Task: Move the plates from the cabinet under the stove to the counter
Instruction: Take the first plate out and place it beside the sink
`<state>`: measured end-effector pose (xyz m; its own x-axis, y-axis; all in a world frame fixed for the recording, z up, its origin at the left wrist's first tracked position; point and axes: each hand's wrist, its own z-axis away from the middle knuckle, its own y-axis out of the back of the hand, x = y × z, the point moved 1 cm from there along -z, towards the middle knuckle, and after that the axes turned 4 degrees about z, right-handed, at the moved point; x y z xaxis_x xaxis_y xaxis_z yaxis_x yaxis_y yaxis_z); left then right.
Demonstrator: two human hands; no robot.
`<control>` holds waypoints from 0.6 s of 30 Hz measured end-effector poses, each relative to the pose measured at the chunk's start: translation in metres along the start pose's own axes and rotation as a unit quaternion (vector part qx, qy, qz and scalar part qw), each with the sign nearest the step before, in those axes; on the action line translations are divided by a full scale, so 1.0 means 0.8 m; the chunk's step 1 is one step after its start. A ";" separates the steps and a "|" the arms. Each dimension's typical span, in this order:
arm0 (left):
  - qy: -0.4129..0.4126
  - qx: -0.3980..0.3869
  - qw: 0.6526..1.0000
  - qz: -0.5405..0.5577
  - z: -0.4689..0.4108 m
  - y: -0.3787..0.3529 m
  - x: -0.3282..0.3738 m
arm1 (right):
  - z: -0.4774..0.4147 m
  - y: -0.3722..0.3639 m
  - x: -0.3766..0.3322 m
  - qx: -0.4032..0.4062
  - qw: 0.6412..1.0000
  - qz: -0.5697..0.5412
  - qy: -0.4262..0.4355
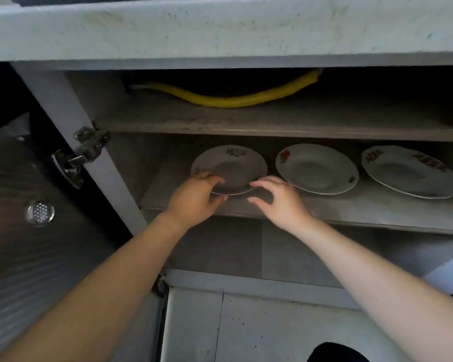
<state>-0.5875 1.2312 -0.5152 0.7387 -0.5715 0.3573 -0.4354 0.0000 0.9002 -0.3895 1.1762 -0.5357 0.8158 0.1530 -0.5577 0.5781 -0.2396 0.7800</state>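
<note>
Three white plates with flower prints lie in a row on the lower cabinet shelf [377,212]: a left plate [233,163], a middle plate [317,168] and a right plate [408,171]. My left hand [194,197] grips the near left rim of the left plate, fingers on top and thumb under its edge. My right hand [280,199] hovers at the plate's near right rim with fingers spread and curled; its fingertips are at the rim, and I cannot tell if they touch. The pale stone counter [220,30] runs across the top of the view.
The cabinet door [32,231] stands open at the left, with metal hinges [84,152] on the frame. A yellow hose [233,97] lies on the upper shelf. Pale floor tiles [246,330] show below the cabinet.
</note>
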 end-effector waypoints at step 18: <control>-0.016 0.012 1.000 0.022 -0.024 -0.055 -0.037 | -0.057 -0.042 0.037 -0.025 0.992 0.098 0.078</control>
<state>-0.5803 1.2637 -0.5610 0.7016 -0.5971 0.3889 -0.4803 0.0069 0.8771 -0.3840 1.2325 -0.5657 0.9025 0.2551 -0.3471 0.4057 -0.2327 0.8839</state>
